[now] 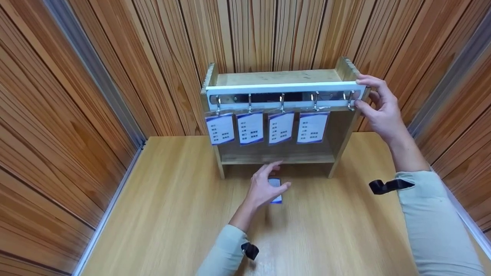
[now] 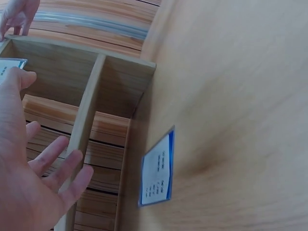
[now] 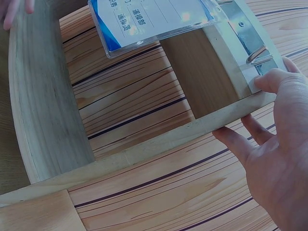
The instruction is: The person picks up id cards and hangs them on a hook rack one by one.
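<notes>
A white hook rail (image 1: 268, 88) with several metal hooks spans the upper front of a wooden shelf (image 1: 278, 158). Several blue-and-white name badges (image 1: 250, 128) in clear sleeves hang from it; no badge hangs at the rightmost hook (image 1: 350, 101). My right hand (image 1: 383, 103) holds the rail's right end, thumb on its front and fingers around the shelf's side panel (image 3: 139, 153). Lower down, my left hand (image 1: 262, 188) is in front of the shelf with fingers spread, holding nothing. Beside it another badge (image 2: 157, 168) lies on the table, partly hidden by that hand in the head view.
The shelf stands on a light wooden table (image 1: 172, 214) near the back wall. Wood-panelled walls (image 1: 253, 34) enclose the table at the back and both sides. Metal strips (image 1: 111, 207) run along the side edges. A black strap (image 1: 391, 186) hangs at the right cuff.
</notes>
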`<state>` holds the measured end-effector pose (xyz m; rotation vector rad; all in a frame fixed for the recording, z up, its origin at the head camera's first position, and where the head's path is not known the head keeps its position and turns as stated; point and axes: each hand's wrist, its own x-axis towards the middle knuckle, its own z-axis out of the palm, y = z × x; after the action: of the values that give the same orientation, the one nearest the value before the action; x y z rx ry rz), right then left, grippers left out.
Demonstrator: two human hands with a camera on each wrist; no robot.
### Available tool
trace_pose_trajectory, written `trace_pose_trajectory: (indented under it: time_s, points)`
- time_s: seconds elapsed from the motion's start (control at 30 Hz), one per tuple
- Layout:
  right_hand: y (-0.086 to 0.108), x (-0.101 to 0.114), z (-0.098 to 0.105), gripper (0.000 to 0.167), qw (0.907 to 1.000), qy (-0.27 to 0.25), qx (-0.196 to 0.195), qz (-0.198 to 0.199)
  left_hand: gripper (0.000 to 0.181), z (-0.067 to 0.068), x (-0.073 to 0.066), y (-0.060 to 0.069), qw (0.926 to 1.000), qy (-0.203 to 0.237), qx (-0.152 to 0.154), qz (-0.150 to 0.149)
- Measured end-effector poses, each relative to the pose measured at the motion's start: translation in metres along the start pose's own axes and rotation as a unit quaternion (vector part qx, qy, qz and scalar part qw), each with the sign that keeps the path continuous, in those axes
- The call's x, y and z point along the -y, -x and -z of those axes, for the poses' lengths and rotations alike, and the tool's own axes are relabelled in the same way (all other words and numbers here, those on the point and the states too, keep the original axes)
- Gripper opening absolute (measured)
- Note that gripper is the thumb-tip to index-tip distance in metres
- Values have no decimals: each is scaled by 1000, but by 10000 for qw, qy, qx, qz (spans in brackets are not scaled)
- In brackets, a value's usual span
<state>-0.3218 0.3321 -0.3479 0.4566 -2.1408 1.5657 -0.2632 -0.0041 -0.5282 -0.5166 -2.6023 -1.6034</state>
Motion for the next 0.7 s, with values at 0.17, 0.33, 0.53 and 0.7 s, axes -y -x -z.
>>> trace_pose_trajectory:
  time_s: [0.17, 0.33, 0.53, 0.7]
  points:
    - [-1, 0, 1, 48, 10000, -82, 44, 8, 76, 0, 5, 3, 9986, -472, 10, 236]
    - [-1, 0, 0, 48, 10000, 19, 9, 34, 85, -2, 12, 5, 9945, -967, -17, 399]
    - [-1, -1, -1, 47, 10000, -33, 18, 28, 89, -5, 18, 6, 9911, -1116, -133, 720]
    - [0, -1, 0, 47, 10000, -62, 2, 8, 90, -7, 21, 5, 9875, -1237, -77, 978]
